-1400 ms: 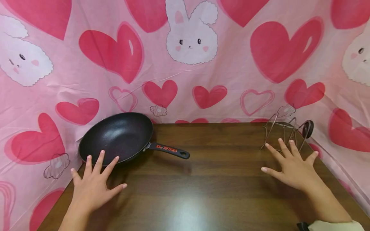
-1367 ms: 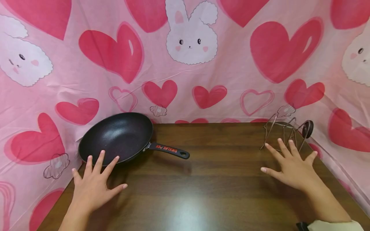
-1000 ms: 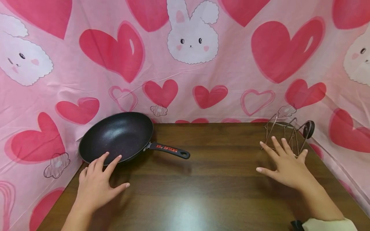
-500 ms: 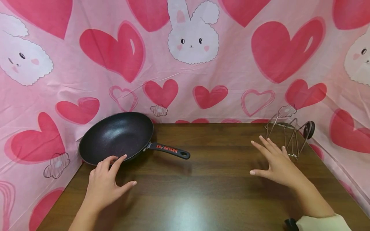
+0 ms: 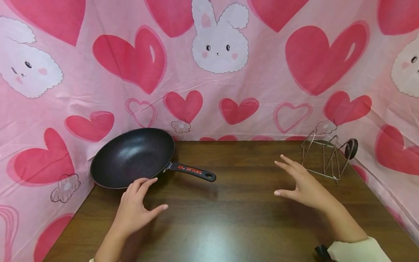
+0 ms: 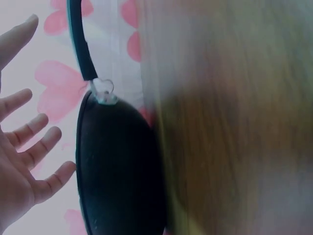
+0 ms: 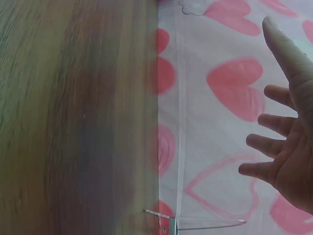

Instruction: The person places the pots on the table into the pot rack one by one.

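A black frying pan (image 5: 134, 156) sits at the left back of the wooden table, its handle (image 5: 193, 171) with red lettering pointing right. My left hand (image 5: 137, 207) is at the pan's near rim in the head view, fingers spread and holding nothing. The left wrist view shows the pan's dark outer side (image 6: 117, 161) beside the fingers. On the right, my right hand (image 5: 304, 185) hovers over the table with thumb apart from the fingers, also holding nothing. Just beyond it stands a metal wire rack (image 5: 324, 156) with a round black piece (image 5: 351, 149) at its right end.
The brown wooden table (image 5: 229, 203) runs back to a pink cloth (image 5: 255, 80) printed with hearts and rabbits, which hangs behind and along both sides. A black band (image 5: 322, 251) is at the right sleeve (image 5: 356, 250).
Both hands have moved inward, the left rightward and the right leftward. Their fingers are less widely spread and turned more sideways. The wire rack is less covered; pan and rack stay put.
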{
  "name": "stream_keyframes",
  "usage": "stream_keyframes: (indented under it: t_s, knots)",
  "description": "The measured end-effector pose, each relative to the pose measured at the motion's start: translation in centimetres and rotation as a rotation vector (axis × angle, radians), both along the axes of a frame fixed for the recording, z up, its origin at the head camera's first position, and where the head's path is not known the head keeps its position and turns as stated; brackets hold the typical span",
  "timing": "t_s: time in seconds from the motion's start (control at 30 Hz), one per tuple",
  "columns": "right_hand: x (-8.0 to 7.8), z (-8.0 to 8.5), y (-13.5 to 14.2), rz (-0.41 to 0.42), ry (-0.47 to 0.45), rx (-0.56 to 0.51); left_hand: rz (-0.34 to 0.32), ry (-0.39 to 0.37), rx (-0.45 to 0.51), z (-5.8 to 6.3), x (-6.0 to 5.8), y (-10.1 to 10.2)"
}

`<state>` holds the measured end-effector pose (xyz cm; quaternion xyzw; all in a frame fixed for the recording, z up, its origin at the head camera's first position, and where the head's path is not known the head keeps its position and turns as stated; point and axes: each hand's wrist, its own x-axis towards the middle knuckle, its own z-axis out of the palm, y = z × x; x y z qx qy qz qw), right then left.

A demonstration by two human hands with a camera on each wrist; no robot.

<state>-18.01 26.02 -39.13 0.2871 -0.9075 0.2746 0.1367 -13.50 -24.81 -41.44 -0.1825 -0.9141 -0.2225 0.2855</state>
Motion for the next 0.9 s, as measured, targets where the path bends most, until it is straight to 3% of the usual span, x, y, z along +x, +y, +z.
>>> stream_keyframes:
  t_s: [0.17, 0.47, 0.9]
  knots:
    - [-0.3, 0.0, -1.0, 0.02, 0.028, -0.027, -0.055, -0.009, 0.082, -0.3, -0.4, 0.8]
    - [-1.0, 0.0, -2.8, 0.06, -0.009, -0.045, -0.133, -0.252, 0.297, -0.7, -0.4, 2.3]
    - [-2.1, 0.3, -5.3, 0.142, -0.088, -0.071, -0.246, -0.466, 0.626, -1.1, -1.5, 4.0]
